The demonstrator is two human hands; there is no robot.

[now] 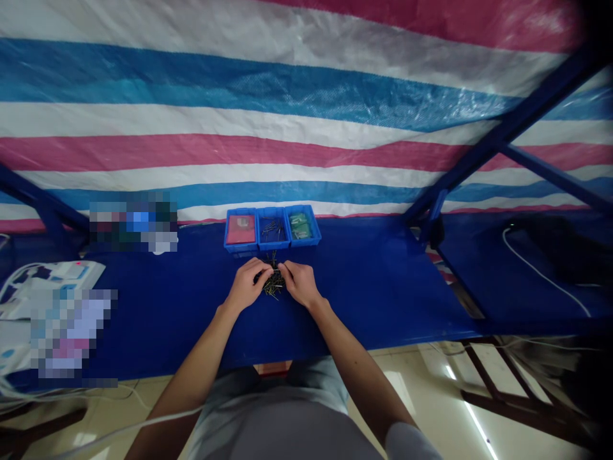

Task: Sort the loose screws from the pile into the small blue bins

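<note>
A loose heap of dark, brassy screws (274, 289) lies on the blue table in front of me. Over its left side, my left hand (248, 282) is closed in a pinch, with thumb and forefinger tips together. Facing it from the right, my right hand (301, 282) is also pinched. A thin, light, screw-like piece (275, 269) spans the small gap between both sets of fingertips; its exact shape is too small to make out. Just beyond the heap, a blue bin (273, 245) holds several long screws. My hands partly cover the heap.
Beside that bin stand a blue bin with a red packet (241, 230) and one with green packets (301, 226). At left on the table (383, 287) lie a white power strip (89, 276) and blurred items. Blue frame bars (479, 150) and a striped sheet (287, 150) rise behind.
</note>
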